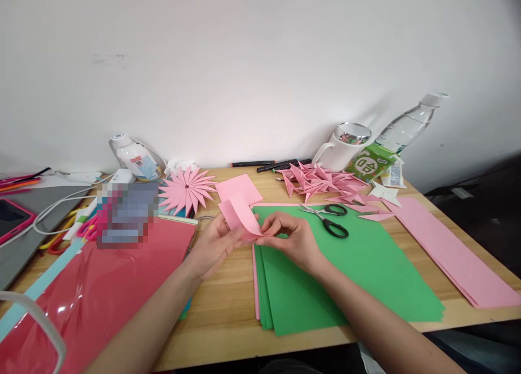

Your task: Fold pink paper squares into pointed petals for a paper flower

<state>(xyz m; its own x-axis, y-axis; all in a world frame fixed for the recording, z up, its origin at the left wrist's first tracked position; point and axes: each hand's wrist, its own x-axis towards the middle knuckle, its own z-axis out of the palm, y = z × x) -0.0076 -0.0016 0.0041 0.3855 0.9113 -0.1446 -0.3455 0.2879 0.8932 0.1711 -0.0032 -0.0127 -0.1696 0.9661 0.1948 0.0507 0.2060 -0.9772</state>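
Between my two hands is a small piece of pink paper [243, 217], bent over on itself in a curve and raised above the table. My left hand [217, 241] grips its left side, thumb on top. The fingers of my right hand [291, 235] pinch its right corner. Just behind it lie square pink sheets [242, 188]. Beneath my right hand spreads a stack of green paper [358, 276], with black-handled scissors [331, 219] resting on it. A pink pointed paper wheel [187, 188] is at the back left, and a heap of folded pink pieces [315, 181] at the back right.
Long pink strips [451, 249] lie along the right edge. A white mug [344, 146], a green box [372, 162] and a tilted water bottle [411, 124] stand at the back right. Red sheets in plastic [134, 287], cables and a white bottle [136, 157] occupy the left.
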